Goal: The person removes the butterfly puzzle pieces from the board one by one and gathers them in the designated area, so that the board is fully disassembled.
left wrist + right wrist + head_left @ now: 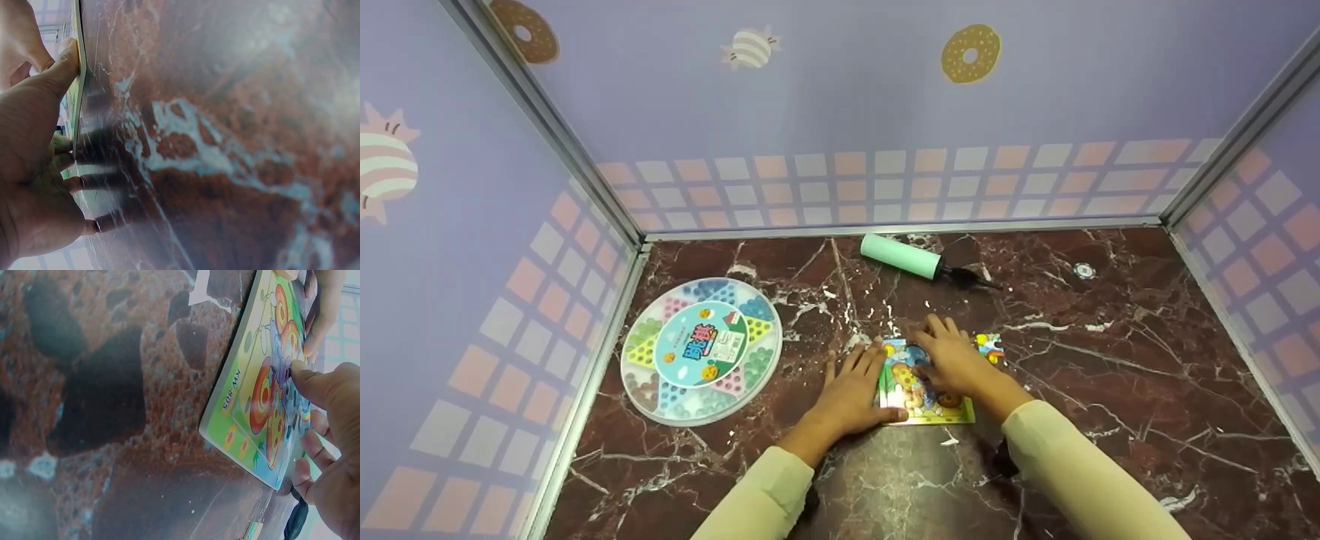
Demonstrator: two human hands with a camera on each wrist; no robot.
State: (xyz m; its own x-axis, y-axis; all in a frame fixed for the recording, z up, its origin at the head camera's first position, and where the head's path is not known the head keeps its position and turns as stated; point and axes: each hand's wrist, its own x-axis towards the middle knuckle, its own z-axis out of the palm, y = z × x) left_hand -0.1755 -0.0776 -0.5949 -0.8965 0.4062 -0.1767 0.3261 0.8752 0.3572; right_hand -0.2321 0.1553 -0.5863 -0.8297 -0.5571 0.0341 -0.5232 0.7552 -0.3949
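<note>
A bright cartoon jigsaw puzzle board [911, 418], marked KW-805 in the right wrist view, lies on the dark marbled surface. My left hand [847, 397] rests at its left side, fingers stretched out along the edge and thumb [66, 59] over the near left corner. Over the upper part of the picture is my right hand [956, 364]. Its thumb [306, 379] touches the picture, while the other visible fingers curve loosely over the far right part. The hand hides part of the puzzle. Just right of the board lies a loose puzzle piece [990, 347].
On the left is a round Chinese checkers set [761, 367] with coloured marbles under a clear cover. A mint green hand pump [900, 256] with a black end lies behind the puzzle. A small round chip [1084, 271] is farther right. Patterned walls [840, 112] enclose the surface.
</note>
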